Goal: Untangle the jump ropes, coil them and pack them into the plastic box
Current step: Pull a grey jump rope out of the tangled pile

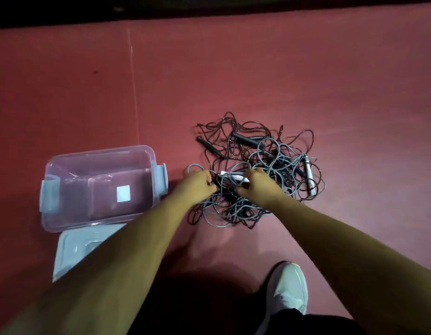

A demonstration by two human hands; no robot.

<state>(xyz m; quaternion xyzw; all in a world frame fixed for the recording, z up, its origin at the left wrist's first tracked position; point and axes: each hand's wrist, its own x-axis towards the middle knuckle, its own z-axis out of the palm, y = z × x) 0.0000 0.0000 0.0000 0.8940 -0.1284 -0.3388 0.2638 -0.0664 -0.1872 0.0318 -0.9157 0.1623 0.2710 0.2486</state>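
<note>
With my left hand [200, 183] curled round strands of the tangled ropes [265, 151] and my right hand [256, 186] pinching a white handle [233, 177] at their near edge, I judge I'm freeing one end first, the open box [98, 151] kept close on the left.

Floor [258, 68] dull red. Plastic box [98, 153] clear, pale blue latches, white square label. Lid [71, 250] pale blue. Jump ropes [253, 170] dark brown and grey; handles black, white. Shoe [289, 286] white.
</note>
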